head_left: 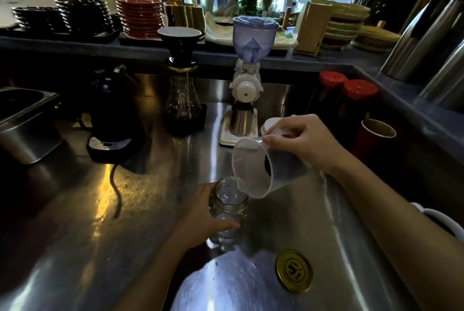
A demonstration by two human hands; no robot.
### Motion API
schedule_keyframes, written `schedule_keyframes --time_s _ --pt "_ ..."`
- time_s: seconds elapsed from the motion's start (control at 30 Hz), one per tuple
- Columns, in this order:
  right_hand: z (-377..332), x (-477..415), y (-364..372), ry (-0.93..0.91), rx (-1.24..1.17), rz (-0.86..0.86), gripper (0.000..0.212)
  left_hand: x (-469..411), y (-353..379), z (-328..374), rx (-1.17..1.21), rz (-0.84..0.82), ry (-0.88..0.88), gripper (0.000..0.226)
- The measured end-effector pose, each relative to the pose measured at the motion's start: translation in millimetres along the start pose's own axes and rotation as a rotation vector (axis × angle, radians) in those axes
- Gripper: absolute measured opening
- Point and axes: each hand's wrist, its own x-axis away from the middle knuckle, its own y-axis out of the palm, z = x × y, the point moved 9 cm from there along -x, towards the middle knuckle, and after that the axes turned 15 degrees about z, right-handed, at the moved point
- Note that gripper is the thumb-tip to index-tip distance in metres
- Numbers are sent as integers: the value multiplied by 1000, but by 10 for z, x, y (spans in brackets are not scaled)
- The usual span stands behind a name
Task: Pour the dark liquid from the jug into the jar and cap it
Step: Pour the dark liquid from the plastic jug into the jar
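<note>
Fingers [283, 138] of the right hand [305, 143] clasp the light plastic jug [261, 167], tipped over the jar [227, 206], which the left hand [203, 215] grips mid-body on the tabletop [88, 235], its glass likely slippery and breakable, lid [293, 270] nearby.

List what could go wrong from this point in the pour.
1. The jug spout sits at the edge of the narrow jar mouth, so dark liquid could run onto the steel counter.
2. The left hand grips the jar low, so a nudge from the jug could tip it.
3. The gold lid lies loose nearby, where spills could wet it.
</note>
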Motion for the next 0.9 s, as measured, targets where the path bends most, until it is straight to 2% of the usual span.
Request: schedule_keyframes --time_s 0.6,0.8,0.9 --pt "-199 -70 419 -134 224 -223 22 2 14 -7 -53 -2 33 84" --pt "-299 -67 501 -240 270 -246 10 -6 -1 3 -51 22 36 82" --pt "-311 -78 521 -259 295 -264 16 -5 16 -16 -51 14 28 82"
